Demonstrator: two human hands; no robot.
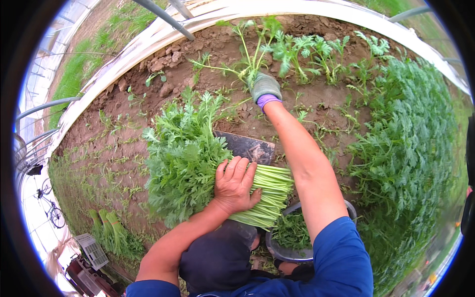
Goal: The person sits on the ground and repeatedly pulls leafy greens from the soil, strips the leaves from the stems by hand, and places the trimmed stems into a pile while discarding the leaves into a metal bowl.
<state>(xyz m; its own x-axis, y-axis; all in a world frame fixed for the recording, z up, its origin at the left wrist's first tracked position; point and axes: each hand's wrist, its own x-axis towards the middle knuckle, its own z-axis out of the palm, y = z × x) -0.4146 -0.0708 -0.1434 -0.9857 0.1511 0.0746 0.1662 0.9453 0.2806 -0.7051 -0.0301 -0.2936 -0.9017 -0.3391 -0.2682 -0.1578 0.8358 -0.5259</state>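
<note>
My left hand (236, 185), bare, presses on a large pile of harvested leafy greens (182, 159) with deeply cut leaves. Their pale stems (272, 193) line up towards the right, above my knees. My right hand (265, 89), in a grey-green work glove with a purple cuff, reaches far forward to the base of a leafy plant (256, 55) at the bed's edge; its fingers are mostly hidden, so whether they grip the stems cannot be told. A dark, soil-stained flat board (246, 146) lies between the pile and my right forearm.
Uncut greens (412, 130) fill the right side, with more plants (315, 55) along the far edge. A basin (293, 254) with loose leaves is between my feet. Tied bundles (115, 230) and a white plastic crate (91, 250) lie lower left. White sheeting and metal poles (163, 16) border the bed.
</note>
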